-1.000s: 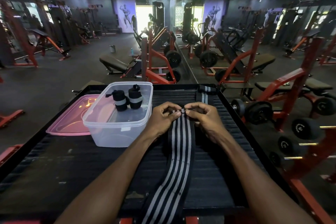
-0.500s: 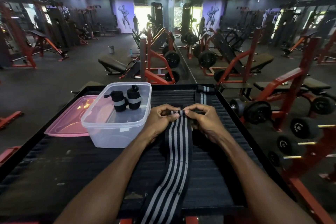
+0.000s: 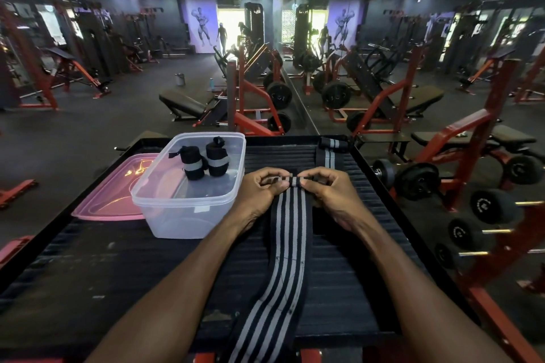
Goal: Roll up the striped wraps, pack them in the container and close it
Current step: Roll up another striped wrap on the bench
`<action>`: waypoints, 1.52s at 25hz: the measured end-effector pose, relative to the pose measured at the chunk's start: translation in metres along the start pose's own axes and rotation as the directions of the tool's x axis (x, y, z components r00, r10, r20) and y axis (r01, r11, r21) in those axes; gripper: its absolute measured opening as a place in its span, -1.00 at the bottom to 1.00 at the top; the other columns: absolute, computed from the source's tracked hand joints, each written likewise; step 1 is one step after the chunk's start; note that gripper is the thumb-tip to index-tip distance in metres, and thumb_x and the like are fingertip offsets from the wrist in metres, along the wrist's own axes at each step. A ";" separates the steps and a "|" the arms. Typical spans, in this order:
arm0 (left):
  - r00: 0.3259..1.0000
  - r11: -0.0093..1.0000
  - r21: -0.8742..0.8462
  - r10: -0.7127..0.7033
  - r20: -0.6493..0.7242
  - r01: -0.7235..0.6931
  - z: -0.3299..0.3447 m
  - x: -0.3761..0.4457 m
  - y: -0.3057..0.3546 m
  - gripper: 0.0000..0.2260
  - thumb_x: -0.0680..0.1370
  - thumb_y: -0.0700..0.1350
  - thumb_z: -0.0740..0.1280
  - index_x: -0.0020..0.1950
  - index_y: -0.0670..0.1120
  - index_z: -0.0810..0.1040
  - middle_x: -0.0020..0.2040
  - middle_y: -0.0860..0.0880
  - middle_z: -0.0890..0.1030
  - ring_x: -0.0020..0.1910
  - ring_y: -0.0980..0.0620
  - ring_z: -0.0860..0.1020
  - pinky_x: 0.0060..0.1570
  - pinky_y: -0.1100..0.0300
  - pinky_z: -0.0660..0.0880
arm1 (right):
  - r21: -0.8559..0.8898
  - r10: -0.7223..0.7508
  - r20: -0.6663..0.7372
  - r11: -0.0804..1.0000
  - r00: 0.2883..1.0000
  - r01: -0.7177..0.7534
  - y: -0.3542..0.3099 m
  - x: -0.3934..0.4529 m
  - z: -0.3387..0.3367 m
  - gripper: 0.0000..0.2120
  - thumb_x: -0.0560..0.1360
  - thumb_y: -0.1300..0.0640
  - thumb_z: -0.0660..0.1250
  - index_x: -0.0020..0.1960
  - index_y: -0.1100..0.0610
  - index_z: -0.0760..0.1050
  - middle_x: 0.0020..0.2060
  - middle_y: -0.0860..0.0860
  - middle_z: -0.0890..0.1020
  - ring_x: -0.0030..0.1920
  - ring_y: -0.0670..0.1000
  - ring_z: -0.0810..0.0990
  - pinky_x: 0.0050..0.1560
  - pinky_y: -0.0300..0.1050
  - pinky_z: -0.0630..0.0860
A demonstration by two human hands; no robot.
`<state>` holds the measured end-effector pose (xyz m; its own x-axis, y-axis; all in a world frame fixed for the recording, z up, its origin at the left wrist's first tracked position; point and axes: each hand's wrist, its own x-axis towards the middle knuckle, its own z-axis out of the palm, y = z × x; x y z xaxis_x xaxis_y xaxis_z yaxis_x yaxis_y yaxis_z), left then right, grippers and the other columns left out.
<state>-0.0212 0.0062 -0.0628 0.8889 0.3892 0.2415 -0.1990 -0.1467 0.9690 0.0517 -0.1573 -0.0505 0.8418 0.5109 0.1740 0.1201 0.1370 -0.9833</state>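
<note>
Both hands pinch the far end of the long striped wrap (image 3: 290, 215), the left hand (image 3: 261, 190) and the right hand (image 3: 328, 191) each curled in a narrow grip on the small first turn of the roll, thumbs meeting near its middle. From there the wrap runs flat toward the person along the ribbed black surface (image 3: 339, 274) and hangs over its near edge. The roll is only a turn or so thick, so it could spring open if either thumb lifts, or wind crooked and cone out sideways if one hand feeds faster than the other. Just left of the left hand stands the clear plastic container (image 3: 188, 215), with two rolled wraps (image 3: 203, 160) upright inside; its pink lid (image 3: 109, 200) lies flat beside it, further left. Another unrolled wrap (image 3: 330, 152) lies at the surface's far edge, waiting.
</note>
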 end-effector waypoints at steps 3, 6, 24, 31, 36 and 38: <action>1.000 0.999 -0.042 -0.001 0.012 0.001 0.001 -0.001 0.001 -0.90 0.53 -0.21 0.44 0.02 -0.12 0.70 -0.06 0.01 0.73 -0.06 0.16 0.67 0.04 0.32 0.55 | -0.061 -0.047 -0.049 0.997 0.998 0.044 0.001 0.001 -0.001 -0.91 0.48 0.37 0.45 -0.04 0.26 0.66 -0.20 0.08 0.70 -0.21 -0.01 0.68 -0.24 -0.13 0.62; 1.000 0.999 -0.054 -0.009 -0.018 0.008 0.002 -0.001 0.001 -0.92 0.54 -0.21 0.44 0.00 -0.12 0.70 -0.07 0.03 0.73 -0.07 0.19 0.67 0.05 0.31 0.54 | -0.103 -0.084 -0.049 0.992 0.995 0.078 0.003 0.000 0.002 -0.85 0.44 0.42 0.45 -0.08 0.21 0.67 -0.15 0.11 0.70 -0.14 0.02 0.67 -0.14 -0.13 0.62; 1.000 0.998 -0.056 -0.026 0.009 0.027 0.005 -0.001 -0.004 -0.84 0.49 -0.25 0.48 -0.01 -0.01 0.69 0.01 0.00 0.72 0.05 0.09 0.66 0.16 0.18 0.56 | 0.008 0.099 0.047 0.995 0.994 -0.100 0.000 -0.003 0.001 -0.86 0.50 0.34 0.42 0.06 0.32 0.62 -0.16 0.16 0.64 -0.31 0.07 0.58 -0.48 -0.14 0.51; 0.999 0.996 -0.077 -0.034 0.012 0.034 0.009 -0.003 -0.002 -0.88 0.54 -0.19 0.43 0.06 -0.14 0.70 0.01 -0.05 0.73 0.03 0.09 0.67 0.10 0.24 0.56 | 0.031 0.036 0.023 0.999 0.999 -0.036 -0.002 -0.003 0.001 -0.89 0.49 0.41 0.40 0.01 0.34 0.64 -0.22 0.08 0.68 -0.39 -0.02 0.56 -0.51 -0.19 0.47; 0.998 0.993 -0.109 -0.037 0.051 0.043 0.009 -0.006 0.000 -0.83 0.51 -0.27 0.44 0.09 -0.14 0.69 -0.02 -0.01 0.72 0.01 0.13 0.66 0.16 0.20 0.57 | 0.017 0.032 0.007 0.999 0.999 -0.032 0.000 -0.003 -0.001 -0.97 0.51 0.32 0.43 -0.10 0.27 0.64 -0.25 0.13 0.66 -0.36 0.00 0.59 -0.49 -0.19 0.48; 0.995 0.986 -0.142 -0.075 0.058 0.083 0.010 -0.006 -0.001 -0.80 0.52 -0.22 0.45 0.14 -0.18 0.67 0.01 -0.07 0.72 0.02 0.08 0.67 0.15 0.19 0.58 | -0.025 -0.010 -0.012 1.000 1.000 0.010 -0.001 -0.002 -0.001 -0.94 0.47 0.35 0.46 -0.10 0.23 0.66 -0.21 0.14 0.68 -0.29 0.00 0.63 -0.42 -0.18 0.53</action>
<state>-0.0224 -0.0049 -0.0656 0.9239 0.3454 0.1644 -0.1812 0.0166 0.9833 0.0503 -0.1596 -0.0504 0.8470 0.4991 0.1830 0.1410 0.1210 -0.9826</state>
